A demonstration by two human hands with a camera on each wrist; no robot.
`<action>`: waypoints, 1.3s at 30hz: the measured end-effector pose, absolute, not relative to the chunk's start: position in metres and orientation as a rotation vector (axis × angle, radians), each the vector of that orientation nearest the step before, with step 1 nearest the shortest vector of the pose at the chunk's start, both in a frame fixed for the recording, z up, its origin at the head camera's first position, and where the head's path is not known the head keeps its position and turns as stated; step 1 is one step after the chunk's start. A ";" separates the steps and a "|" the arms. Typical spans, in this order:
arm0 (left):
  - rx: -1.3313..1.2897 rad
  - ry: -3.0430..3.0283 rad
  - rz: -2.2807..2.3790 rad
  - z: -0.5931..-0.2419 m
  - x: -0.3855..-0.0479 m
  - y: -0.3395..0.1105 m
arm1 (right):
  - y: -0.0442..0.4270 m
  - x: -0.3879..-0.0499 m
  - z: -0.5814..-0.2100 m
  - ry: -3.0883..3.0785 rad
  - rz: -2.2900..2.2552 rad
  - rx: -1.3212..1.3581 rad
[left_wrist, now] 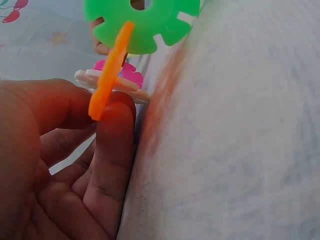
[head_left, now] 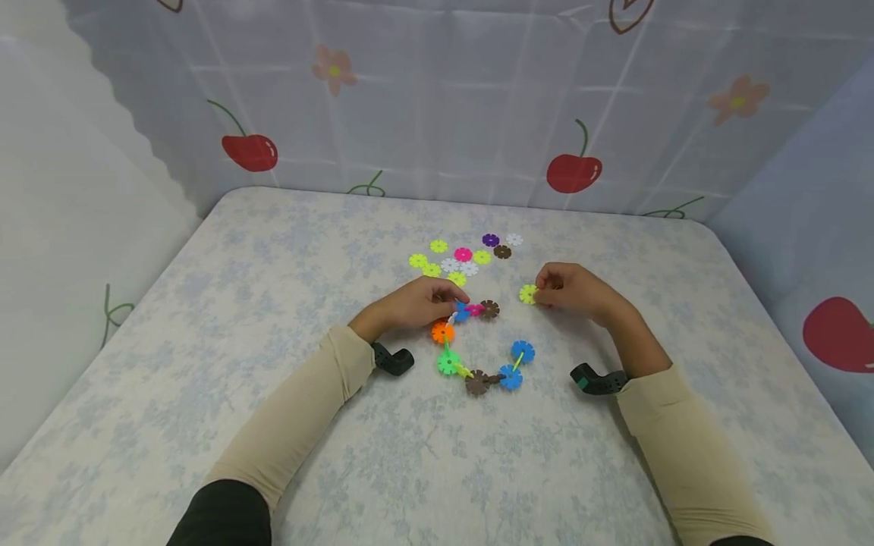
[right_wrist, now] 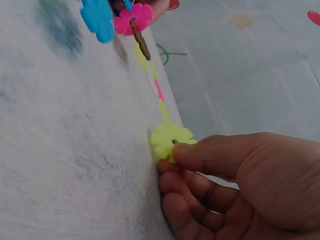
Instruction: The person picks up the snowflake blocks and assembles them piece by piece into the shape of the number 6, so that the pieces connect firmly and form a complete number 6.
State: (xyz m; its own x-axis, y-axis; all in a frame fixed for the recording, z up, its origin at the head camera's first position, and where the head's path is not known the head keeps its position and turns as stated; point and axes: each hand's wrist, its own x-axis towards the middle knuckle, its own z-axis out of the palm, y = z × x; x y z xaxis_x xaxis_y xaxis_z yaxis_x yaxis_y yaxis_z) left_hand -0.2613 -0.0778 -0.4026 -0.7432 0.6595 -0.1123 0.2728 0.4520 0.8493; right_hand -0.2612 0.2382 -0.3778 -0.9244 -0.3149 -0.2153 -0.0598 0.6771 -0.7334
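Note:
A curved chain of notched plastic discs lies on the table, running from a brown disc (head_left: pixel 489 309) past pink, blue, white, orange (head_left: pixel 442 332), green (head_left: pixel 448 362) and brown ones to a blue disc (head_left: pixel 523 351). My left hand (head_left: pixel 418 303) pinches the chain near its blue disc (head_left: pixel 461 312); in the left wrist view the fingertips are by the white disc (left_wrist: pixel 115 84), behind the orange disc (left_wrist: pixel 109 75). Right of the chain, my right hand (head_left: pixel 573 292) pinches a separate yellow disc (head_left: pixel 528 294) between thumb and fingers, also seen in the right wrist view as a yellow disc (right_wrist: pixel 167 139).
Loose discs lie behind the chain: several yellow ones (head_left: pixel 438 246), a pink one (head_left: pixel 463 255), a purple one (head_left: pixel 490 240), white ones (head_left: pixel 514 240) and a brown one (head_left: pixel 502 252). A patterned curtain (head_left: pixel 437 114) hangs behind the table (head_left: pixel 382 470).

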 end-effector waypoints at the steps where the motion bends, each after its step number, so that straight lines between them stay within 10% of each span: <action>1: 0.779 2.279 1.218 -0.402 -0.261 -0.078 | 0.237 -0.258 -0.376 2.535 -1.094 -0.340; 39: 0.894 2.163 1.200 -0.401 -0.261 -0.083 | 0.189 -0.236 -0.372 2.691 -0.869 -0.659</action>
State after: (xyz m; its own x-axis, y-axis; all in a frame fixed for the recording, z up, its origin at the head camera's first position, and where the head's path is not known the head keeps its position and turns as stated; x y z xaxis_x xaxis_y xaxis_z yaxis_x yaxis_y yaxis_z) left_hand -0.2609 -0.0827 -0.4005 -0.6557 0.7467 -0.1119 0.3004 0.3939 0.8687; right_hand -0.2356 0.1890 -0.3719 -0.8700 -0.4857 -0.0845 -0.3444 0.7215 -0.6007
